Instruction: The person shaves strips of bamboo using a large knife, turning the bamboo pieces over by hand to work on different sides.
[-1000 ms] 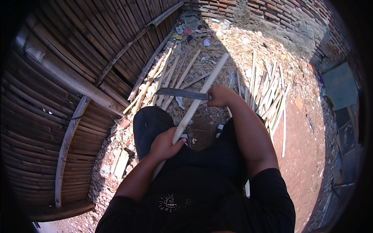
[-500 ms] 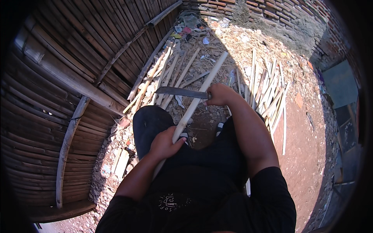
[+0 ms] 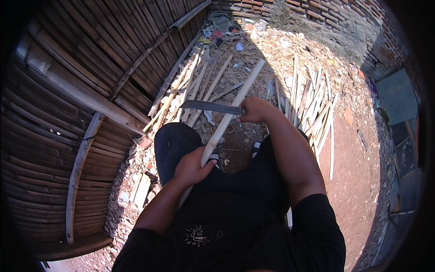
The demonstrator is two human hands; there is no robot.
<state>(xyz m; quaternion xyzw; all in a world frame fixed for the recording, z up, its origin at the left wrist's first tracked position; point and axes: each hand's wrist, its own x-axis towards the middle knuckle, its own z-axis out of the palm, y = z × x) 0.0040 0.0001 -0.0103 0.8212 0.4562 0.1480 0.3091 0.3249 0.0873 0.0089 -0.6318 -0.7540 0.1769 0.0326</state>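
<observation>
A long pale strip of split bamboo [image 3: 244, 88] slants away from my lap toward the far ground. My left hand [image 3: 192, 167] is wrapped round its near part, above my left thigh. My right hand [image 3: 255, 110] grips the handle of a machete [image 3: 210, 106], and the fingers cover most of that handle. The dark blade points left and lies across the bamboo strip at about its middle, apparently touching it. The strip's near end passes under my left forearm, where it is hidden.
Several bamboo strips [image 3: 312, 102] lie heaped on the right, and more strips [image 3: 204, 86] lie ahead on the left. A slatted bamboo wall [image 3: 86, 109] stands close on the left. Beyond the litter-strewn ground rises a brick wall [image 3: 317, 16]. Dark panels [image 3: 398, 99] stand at far right.
Almost nothing differs. The bamboo strip, the machete and both hands keep nearly the same place, with only a very slight shift of the view.
</observation>
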